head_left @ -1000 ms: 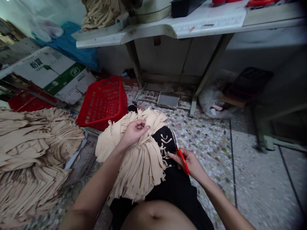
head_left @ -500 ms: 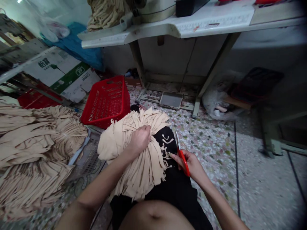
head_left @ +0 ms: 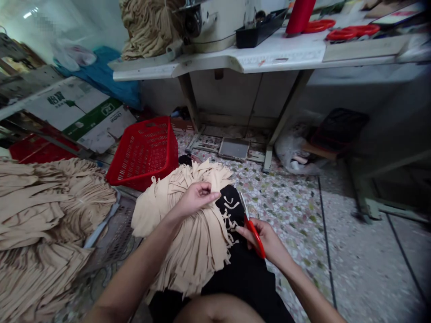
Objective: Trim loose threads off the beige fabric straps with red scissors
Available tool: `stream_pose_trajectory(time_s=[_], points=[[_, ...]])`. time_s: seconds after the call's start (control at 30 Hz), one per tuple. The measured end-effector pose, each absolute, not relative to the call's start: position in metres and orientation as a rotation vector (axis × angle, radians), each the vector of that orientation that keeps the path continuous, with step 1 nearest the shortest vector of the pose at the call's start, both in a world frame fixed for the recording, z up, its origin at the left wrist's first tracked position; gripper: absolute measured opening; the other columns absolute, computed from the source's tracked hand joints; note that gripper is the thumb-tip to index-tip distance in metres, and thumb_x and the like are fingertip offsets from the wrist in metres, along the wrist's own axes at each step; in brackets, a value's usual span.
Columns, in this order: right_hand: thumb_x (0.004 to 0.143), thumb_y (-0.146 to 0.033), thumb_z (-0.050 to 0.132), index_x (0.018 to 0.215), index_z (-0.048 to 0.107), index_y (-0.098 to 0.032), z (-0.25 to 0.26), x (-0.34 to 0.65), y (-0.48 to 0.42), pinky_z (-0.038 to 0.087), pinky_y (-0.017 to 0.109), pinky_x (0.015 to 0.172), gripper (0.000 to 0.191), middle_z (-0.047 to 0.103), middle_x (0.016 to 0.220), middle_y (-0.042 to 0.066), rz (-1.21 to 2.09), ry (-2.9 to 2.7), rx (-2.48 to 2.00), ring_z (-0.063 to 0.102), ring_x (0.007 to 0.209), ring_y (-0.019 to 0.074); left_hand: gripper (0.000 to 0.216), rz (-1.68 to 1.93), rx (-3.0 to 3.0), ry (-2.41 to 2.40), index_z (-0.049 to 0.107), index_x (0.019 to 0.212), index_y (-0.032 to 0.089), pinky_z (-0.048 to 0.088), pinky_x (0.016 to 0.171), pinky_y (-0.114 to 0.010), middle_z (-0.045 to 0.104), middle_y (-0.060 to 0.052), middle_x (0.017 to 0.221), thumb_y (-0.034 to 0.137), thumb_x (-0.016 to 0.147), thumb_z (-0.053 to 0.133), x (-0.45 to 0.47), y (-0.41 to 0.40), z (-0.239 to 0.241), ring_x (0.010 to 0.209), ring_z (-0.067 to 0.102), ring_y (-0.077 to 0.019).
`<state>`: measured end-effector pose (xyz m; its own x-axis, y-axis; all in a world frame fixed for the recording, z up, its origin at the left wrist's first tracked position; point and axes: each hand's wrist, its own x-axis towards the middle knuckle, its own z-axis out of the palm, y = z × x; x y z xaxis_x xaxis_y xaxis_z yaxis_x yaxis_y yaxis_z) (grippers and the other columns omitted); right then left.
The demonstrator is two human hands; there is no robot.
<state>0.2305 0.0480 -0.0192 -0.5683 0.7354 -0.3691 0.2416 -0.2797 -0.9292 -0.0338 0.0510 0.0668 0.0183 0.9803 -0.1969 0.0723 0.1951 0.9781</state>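
Item 1: our left hand (head_left: 197, 199), fingertips pinched together on the beige fabric strips (head_left: 183, 237) heaped on our black-clad lap (head_left: 242, 273). Item 2: our right hand (head_left: 266, 240), clamped around red-handled scissors (head_left: 253, 235), blades together.

Our left hand (head_left: 198, 199) has lifted off the tan fabric strips (head_left: 188, 251), its fingers (head_left: 210, 196) now drawn together instead of pressing down. Our view has tipped up, bringing the sewing machine (head_left: 205, 24), a red cylinder (head_left: 299, 15) and red rings (head_left: 352, 31) on the counter (head_left: 279, 56) into sight.
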Motion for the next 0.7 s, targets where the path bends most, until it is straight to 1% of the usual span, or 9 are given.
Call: stream_pose_trajectory(time_s=[0.07, 0.13, 0.2, 0.27, 0.33, 0.5, 0.7], points=[[0.084, -0.069, 0.070, 0.071, 0.049, -0.022, -0.016, 0.233, 0.048, 0.036, 0.023, 0.046, 0.052, 0.052, 0.056, -0.004, 1.878, -1.680, -1.163, 0.050, 0.048, 0.0134, 0.038, 0.970, 1.127, 1.314, 0.065, 0.085, 0.012, 0.038, 0.060, -0.020, 0.060, 0.000, 0.076, 0.045, 0.079, 0.083, -0.030, 0.054, 0.071, 0.065, 0.053, -0.0089], [0.087, -0.068, 0.067, 0.075, 0.052, -0.022, -0.012, 0.238, 0.049, 0.041, 0.024, 0.051, 0.050, 0.056, 0.062, -0.002, 1.782, -1.811, -1.113, 0.055, 0.056, 0.0154, 0.038, 0.945, 1.107, 1.323, 0.065, 0.086, 0.012, 0.035, 0.057, -0.020, 0.060, 0.001, 0.074, 0.044, 0.079, 0.084, -0.027, 0.056, 0.071, 0.062, 0.051, -0.0077], [0.091, -0.067, 0.062, 0.078, 0.056, -0.021, -0.007, 0.244, 0.051, 0.045, 0.025, 0.057, 0.049, 0.060, 0.070, 0.000, 1.656, -1.949, -1.081, 0.057, 0.064, 0.0171, 0.039, 0.928, 1.077, 1.315, 0.068, 0.090, 0.011, 0.038, 0.060, -0.020, 0.064, -0.001, 0.078, 0.044, 0.078, 0.085, -0.023, 0.058, 0.069, 0.064, 0.054, -0.0086], [0.094, -0.067, 0.058, 0.082, 0.058, -0.021, -0.002, 0.249, 0.054, 0.047, 0.027, 0.062, 0.048, 0.061, 0.074, 0.001, 1.570, -2.041, -1.068, 0.057, 0.068, 0.0181, 0.040, 0.917, 1.038, 1.285, 0.071, 0.095, 0.011, 0.043, 0.066, -0.021, 0.070, -0.004, 0.086, 0.043, 0.078, 0.085, -0.019, 0.058, 0.067, 0.070, 0.060, -0.0110], [0.096, -0.066, 0.056, 0.083, 0.058, -0.021, 0.002, 0.251, 0.057, 0.047, 0.028, 0.064, 0.047, 0.061, 0.076, 0.002, 1.535, -2.105, -1.063, 0.056, 0.068, 0.0184, 0.041, 0.901, 1.004, 1.262, 0.073, 0.098, 0.011, 0.045, 0.070, -0.022, 0.072, -0.006, 0.090, 0.044, 0.078, 0.085, -0.015, 0.058, 0.066, 0.074, 0.063, -0.0127], [0.099, -0.062, 0.053, 0.085, 0.055, -0.021, 0.009, 0.250, 0.063, 0.046, 0.028, 0.066, 0.043, 0.060, 0.078, 0.001, 1.499, -2.233, -1.008, 0.055, 0.068, 0.0177, 0.042, 0.873, 0.952, 1.274, 0.074, 0.093, 0.010, 0.043, 0.062, -0.021, 0.072, -0.005, 0.080, 0.048, 0.077, 0.085, -0.006, 0.057, 0.064, 0.065, 0.060, -0.0116], [0.100, -0.059, 0.054, 0.084, 0.050, -0.022, 0.008, 0.243, 0.068, 0.041, 0.027, 0.062, 0.040, 0.055, 0.073, -0.002, 1.500, -2.267, -0.996, 0.051, 0.064, 0.0164, 0.044, 0.875, 0.966, 1.284, 0.075, 0.099, 0.010, 0.042, 0.059, -0.020, 0.071, -0.005, 0.079, 0.048, 0.078, 0.084, -0.002, 0.057, 0.058, 0.062, 0.058, -0.0108]])
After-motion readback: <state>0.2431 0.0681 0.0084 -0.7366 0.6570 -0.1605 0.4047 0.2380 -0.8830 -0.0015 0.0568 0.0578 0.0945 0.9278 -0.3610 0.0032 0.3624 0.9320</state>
